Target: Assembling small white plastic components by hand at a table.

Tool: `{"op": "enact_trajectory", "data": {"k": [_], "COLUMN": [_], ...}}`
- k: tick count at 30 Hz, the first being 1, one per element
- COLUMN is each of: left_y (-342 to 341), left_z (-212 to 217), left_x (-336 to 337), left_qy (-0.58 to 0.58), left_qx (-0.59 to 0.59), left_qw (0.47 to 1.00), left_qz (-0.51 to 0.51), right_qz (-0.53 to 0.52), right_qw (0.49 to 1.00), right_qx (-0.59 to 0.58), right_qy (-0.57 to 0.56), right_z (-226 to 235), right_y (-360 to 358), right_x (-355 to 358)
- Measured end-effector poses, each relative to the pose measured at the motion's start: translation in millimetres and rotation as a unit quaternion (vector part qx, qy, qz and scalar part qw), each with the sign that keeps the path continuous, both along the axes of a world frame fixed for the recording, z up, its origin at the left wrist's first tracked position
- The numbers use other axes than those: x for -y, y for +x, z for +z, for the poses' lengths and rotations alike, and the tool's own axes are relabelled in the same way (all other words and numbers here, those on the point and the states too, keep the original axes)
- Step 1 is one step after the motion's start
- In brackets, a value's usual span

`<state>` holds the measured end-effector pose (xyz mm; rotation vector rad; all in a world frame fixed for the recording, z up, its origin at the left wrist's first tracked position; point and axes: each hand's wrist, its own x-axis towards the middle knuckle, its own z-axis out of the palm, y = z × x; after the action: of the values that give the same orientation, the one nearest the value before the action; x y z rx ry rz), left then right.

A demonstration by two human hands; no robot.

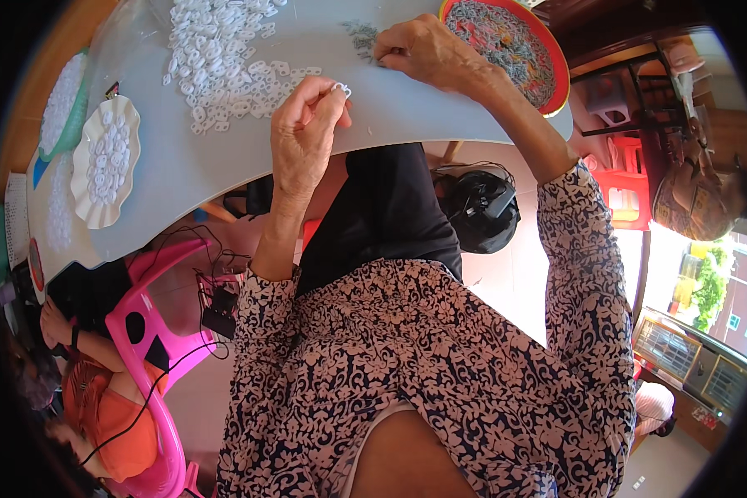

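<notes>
My left hand is closed, its thumb and fingers pinching a small white plastic piece with a looped shape above the table's near edge. My right hand rests on the table with its fingers drawn together beside a small heap of thin grey pieces. Whether anything is between those fingertips is hidden. Left of my hands spreads a big pile of white plastic pieces, each with holes through it. Beyond my right wrist, a red round basin holds many more of the grey pieces.
The grey table curves around in front of me. At its left stand a white scalloped dish and a green basin, both with white pieces. A person in orange sits on a pink chair. A black bag lies below.
</notes>
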<state>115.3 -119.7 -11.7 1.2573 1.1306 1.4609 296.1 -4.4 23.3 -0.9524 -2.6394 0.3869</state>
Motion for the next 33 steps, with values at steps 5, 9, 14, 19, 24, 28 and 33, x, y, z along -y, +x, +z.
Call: {"op": "enact_trajectory", "data": {"k": [5,9,14,19,24,28,33], "left_y": [1,0,1,-4,-1,0,2], "left_z": [2,-1,-1,-2,0,2,4], "left_x": [1,0,-1,-1,-3,-4,-6], "left_qy": [0.004,0.004,0.000,0.004,0.000,0.006,-0.011], "left_qx": [-0.002,0.007,-0.011,0.012,0.016,0.011,-0.003], "left_qw": [1.000,1.000,1.000,1.000,0.999,0.999,0.999], "left_qz": [0.002,-0.002,-0.006,-0.016,-0.032,-0.035,-0.038], "right_qz": [0.020,0.031,0.030,-0.022,-0.081,-0.079,-0.066], "right_qw": [0.997,0.981,0.971,0.993,0.910,0.846,0.814], "right_qx": [0.062,0.153,0.165,0.102,-0.300,-0.346,-0.393], "right_qy": [0.039,0.112,0.169,0.063,-0.274,-0.398,-0.422], "right_z": [4,5,6,10,-8,-9,-17], "right_y": [-3,-7,-17,-16,-15,-13,-8], "right_x": [1,5,10,18,41,53,54]}}
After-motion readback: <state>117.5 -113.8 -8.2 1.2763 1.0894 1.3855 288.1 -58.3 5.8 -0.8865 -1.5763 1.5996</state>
